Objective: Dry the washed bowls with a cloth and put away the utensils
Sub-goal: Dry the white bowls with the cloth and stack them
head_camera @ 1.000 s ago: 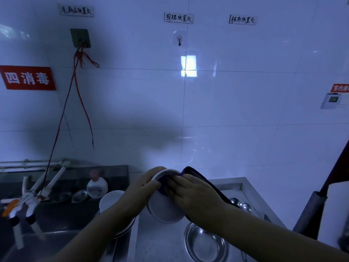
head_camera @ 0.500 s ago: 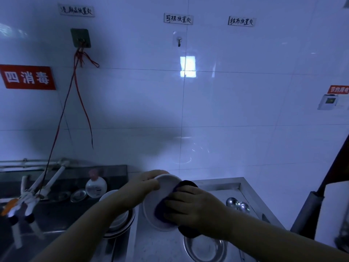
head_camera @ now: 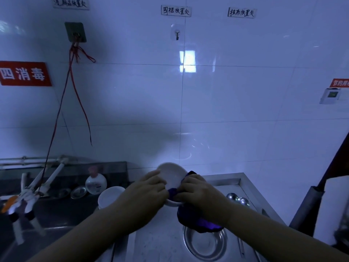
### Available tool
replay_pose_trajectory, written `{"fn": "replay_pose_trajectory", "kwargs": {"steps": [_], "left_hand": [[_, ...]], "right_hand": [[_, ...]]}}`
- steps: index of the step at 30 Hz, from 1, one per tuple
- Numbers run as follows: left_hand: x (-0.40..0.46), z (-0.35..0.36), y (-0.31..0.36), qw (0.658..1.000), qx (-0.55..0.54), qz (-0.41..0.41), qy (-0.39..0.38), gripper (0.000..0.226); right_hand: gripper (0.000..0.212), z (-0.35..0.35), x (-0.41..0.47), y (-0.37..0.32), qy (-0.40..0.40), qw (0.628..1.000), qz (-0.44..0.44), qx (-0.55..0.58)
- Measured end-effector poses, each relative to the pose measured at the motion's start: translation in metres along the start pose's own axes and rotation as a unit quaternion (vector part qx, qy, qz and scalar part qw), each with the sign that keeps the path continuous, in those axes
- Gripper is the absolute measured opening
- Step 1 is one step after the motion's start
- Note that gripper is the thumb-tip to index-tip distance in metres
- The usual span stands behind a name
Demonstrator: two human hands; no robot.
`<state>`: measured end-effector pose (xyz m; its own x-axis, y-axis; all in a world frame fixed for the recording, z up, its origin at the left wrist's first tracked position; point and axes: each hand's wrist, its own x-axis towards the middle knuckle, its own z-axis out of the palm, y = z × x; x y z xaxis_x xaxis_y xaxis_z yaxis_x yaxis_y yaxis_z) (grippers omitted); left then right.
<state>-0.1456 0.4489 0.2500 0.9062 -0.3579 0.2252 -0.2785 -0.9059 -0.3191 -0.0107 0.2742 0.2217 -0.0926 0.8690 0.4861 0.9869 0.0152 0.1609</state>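
Here, left hand (head_camera: 151,188) curled round white bowl (head_camera: 171,176), right hand (head_camera: 198,191) (fingers bent) gripping dark cloth (head_camera: 200,222).

Both forearms reach in from the bottom corners and meet at centre. The left hand (head_camera: 151,188) shows its back to the camera, fingers curled round the white bowl (head_camera: 172,175) at its left rim. The right hand (head_camera: 198,191) is knuckles-up, fingers bent, pinching the dark cloth (head_camera: 196,220) against the bowl's right side. Wrists near level, hands almost touching.
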Motion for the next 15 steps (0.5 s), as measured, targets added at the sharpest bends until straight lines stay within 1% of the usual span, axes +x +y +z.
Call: {"fn": "replay_pose_trajectory", "kwargs": {"steps": [1, 3, 4, 5, 6, 7, 8, 9, 10, 11, 12, 13, 15], "left_hand": [[0.001, 0.000, 0.000, 1.000, -0.012, 0.000, -0.012, 0.009], [0.002, 0.000, -0.002, 0.999, -0.041, -0.025, 0.012, 0.005], [0.001, 0.000, -0.003, 0.995, -0.068, -0.053, 0.040, 0.005], [-0.001, 0.002, -0.005, 0.986, -0.122, -0.096, 0.059, 0.008], [-0.003, 0.003, -0.006, 0.968, -0.188, -0.145, 0.088, 0.012], [-0.003, 0.003, -0.004, 0.934, -0.279, -0.195, 0.109, 0.015], [-0.002, 0.005, -0.002, 0.877, -0.394, -0.251, 0.115, 0.015], [0.001, 0.007, 0.001, 0.807, -0.498, -0.296, 0.116, 0.011], [0.005, 0.008, 0.005, 0.746, -0.570, -0.322, 0.120, 0.004], [0.009, 0.007, 0.009, 0.697, -0.623, -0.330, 0.130, 0.013], [0.012, 0.009, 0.013, 0.650, -0.672, -0.327, 0.136, 0.025], [0.015, 0.010, 0.016, 0.607, -0.713, -0.321, 0.142, 0.031], [0.021, 0.010, 0.019, 0.546, -0.761, -0.316, 0.151, 0.032]], "right_hand": [[0.019, -0.001, 0.000, 0.001, 0.003, 1.000, -0.007, 0.001], [0.022, -0.002, 0.001, 0.003, 0.032, 0.999, -0.006, 0.002], [0.026, -0.003, 0.001, 0.004, 0.063, 0.998, 0.008, 0.012], [0.029, -0.003, 0.001, 0.006, 0.103, 0.994, 0.033, 0.029], [0.030, -0.003, 0.002, 0.007, 0.153, 0.984, 0.071, 0.055], [0.030, -0.005, 0.003, 0.008, 0.202, 0.967, 0.124, 0.089], [0.032, -0.006, 0.004, 0.009, 0.241, 0.945, 0.181, 0.127], [0.037, -0.006, 0.007, 0.008, 0.264, 0.922, 0.230, 0.164], [0.043, -0.006, 0.011, 0.006, 0.274, 0.906, 0.257, 0.193], [0.045, -0.006, 0.016, 0.004, 0.279, 0.899, 0.261, 0.213], [0.042, -0.005, 0.021, 0.000, 0.284, 0.898, 0.251, 0.226], [0.038, -0.004, 0.026, -0.004, 0.288, 0.899, 0.237, 0.229], [0.037, 0.001, 0.032, -0.010, 0.300, 0.906, 0.218, 0.205]]}}
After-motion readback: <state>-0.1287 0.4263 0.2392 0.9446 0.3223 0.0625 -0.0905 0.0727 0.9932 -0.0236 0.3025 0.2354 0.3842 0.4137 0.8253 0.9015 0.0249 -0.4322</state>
